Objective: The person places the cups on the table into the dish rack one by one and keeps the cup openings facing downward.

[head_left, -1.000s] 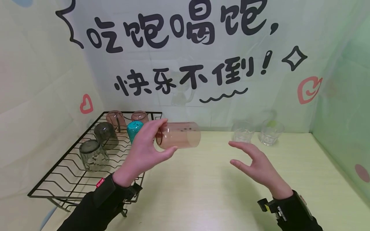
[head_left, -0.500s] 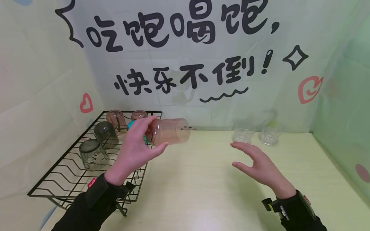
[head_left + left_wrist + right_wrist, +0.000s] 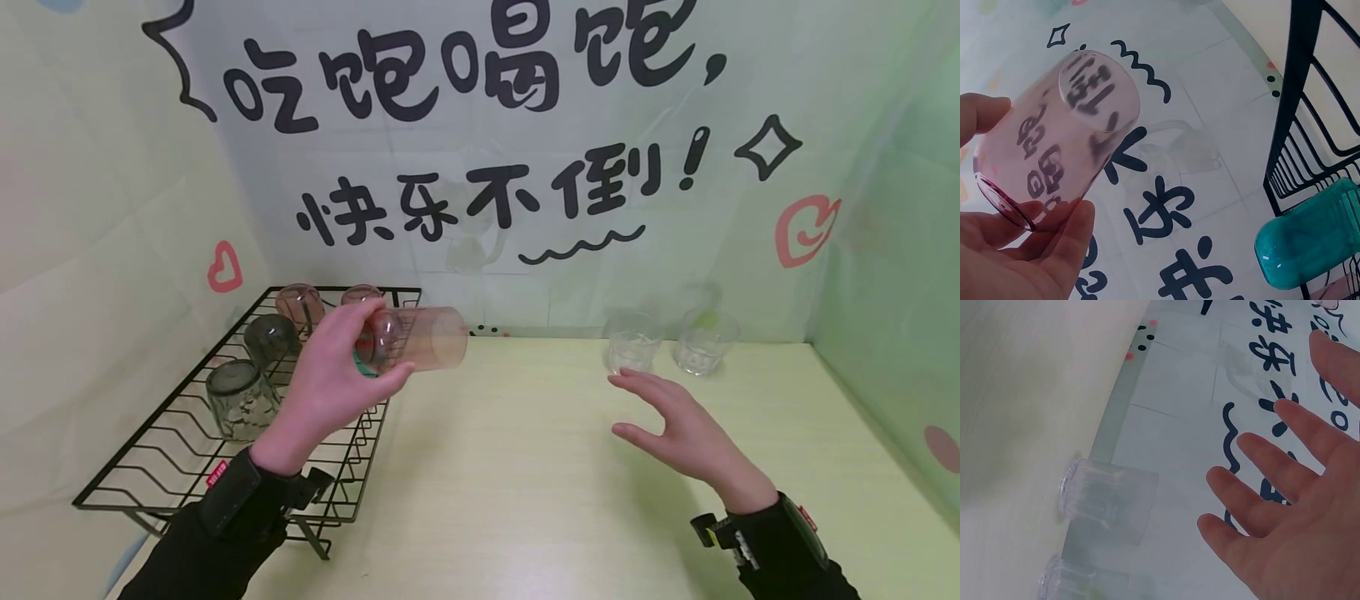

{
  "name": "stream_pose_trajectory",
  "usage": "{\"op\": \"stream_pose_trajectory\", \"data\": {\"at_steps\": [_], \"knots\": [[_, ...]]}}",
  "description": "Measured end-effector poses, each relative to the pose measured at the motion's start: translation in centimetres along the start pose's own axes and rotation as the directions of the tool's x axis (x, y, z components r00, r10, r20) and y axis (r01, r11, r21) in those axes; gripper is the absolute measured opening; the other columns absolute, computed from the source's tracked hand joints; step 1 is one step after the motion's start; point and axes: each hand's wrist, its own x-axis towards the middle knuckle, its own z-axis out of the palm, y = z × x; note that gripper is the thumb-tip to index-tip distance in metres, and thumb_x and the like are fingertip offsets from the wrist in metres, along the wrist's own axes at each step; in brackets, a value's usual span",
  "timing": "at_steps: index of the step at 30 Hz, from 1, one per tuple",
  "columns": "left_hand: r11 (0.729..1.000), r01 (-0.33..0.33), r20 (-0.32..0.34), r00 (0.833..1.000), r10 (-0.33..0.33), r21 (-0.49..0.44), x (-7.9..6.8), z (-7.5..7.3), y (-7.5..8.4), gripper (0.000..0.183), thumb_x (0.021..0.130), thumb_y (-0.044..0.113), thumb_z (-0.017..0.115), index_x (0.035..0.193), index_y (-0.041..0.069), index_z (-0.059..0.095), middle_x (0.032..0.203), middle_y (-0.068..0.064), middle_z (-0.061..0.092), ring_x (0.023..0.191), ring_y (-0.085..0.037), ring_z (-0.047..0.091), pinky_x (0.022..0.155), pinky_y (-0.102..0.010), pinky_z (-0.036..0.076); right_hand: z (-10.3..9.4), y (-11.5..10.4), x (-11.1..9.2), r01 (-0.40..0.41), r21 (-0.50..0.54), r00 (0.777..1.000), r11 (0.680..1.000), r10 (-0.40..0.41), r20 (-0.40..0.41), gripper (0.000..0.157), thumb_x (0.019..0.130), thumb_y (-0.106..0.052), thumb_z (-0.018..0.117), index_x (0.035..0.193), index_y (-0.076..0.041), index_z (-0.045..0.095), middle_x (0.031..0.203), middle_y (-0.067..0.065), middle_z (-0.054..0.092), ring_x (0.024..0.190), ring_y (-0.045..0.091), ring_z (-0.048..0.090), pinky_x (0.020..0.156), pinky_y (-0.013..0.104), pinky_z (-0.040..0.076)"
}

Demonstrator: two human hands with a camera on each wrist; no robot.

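Note:
My left hand (image 3: 330,371) grips a transparent pink drinking glass (image 3: 438,337) between thumb and fingers, tilted onto its side above the rack's right edge. In the left wrist view, the fingertips hold the pink glass (image 3: 1054,144) near its dark pink end. A turquoise glass (image 3: 1310,234) sits upside down on the rack beside it, mostly hidden in the head view. My right hand (image 3: 693,433) hovers over the table, fingers extended and holding nothing. Beyond its fingertips stand two clear glasses (image 3: 633,340), also partly visible as a clear glass (image 3: 1110,497) in the right wrist view.
A black wire rack (image 3: 172,397) on the left carries several upturned glasses, including a ribbed glass (image 3: 240,402), a dark grey glass (image 3: 272,340) and a pink glass (image 3: 300,305). A printed cloth wall (image 3: 570,292) closes off the back of the pale table (image 3: 510,483).
My left hand has moved left with the pink glass, bringing it from over the table to the rack's edge. The right hand has drifted slightly right and down.

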Motion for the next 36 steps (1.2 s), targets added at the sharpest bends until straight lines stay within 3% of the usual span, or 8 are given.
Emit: {"op": "stream_pose_trajectory", "data": {"at_steps": [19, 26, 36], "knots": [[0.996, 0.07, 0.0, 0.998, -0.07, 0.056, -0.5, -2.0, -1.7, 0.072, 0.076, 0.02, 0.084, 0.137, -0.002, 0.052, 0.112, -0.016, 0.058, 0.104, -0.03, 0.05, 0.079, -0.044, 0.044, 0.0, 1.7, -0.5, -0.084, -0.031, 0.994, 0.996, 0.086, 0.064, 0.064, 0.084, -0.023, 0.08, 0.139, -0.004, 0.055, 0.143, 0.02, 0.049, 0.128, 0.046, 0.043, 0.102, 0.063, 0.034], [0.985, 0.146, 0.05, 0.987, -0.151, 0.094, -0.9, -3.0, -2.5, 0.073, 0.078, 0.025, 0.082, 0.138, -0.003, 0.049, 0.117, -0.018, 0.057, 0.107, -0.033, 0.049, 0.082, -0.048, 0.045, 0.0, 2.0, -0.9, -0.097, -0.046, 0.993, 0.994, 0.1, 0.059, 0.064, 0.083, -0.023, 0.081, 0.139, -0.005, 0.055, 0.142, 0.021, 0.05, 0.128, 0.046, 0.043, 0.102, 0.062, 0.034], [0.953, 0.237, 0.054, 0.966, -0.252, 0.19, -1.5, -3.9, -3.4, 0.077, 0.08, 0.033, 0.08, 0.138, -0.006, 0.046, 0.109, -0.02, 0.055, 0.102, -0.036, 0.047, 0.073, -0.047, 0.044, 0.0, 2.5, -1.3, -0.118, -0.106, 0.99, 0.987, 0.125, 0.065, 0.065, 0.083, -0.026, 0.081, 0.138, -0.003, 0.055, 0.14, 0.023, 0.051, 0.125, 0.047, 0.045, 0.101, 0.061, 0.036]]}}
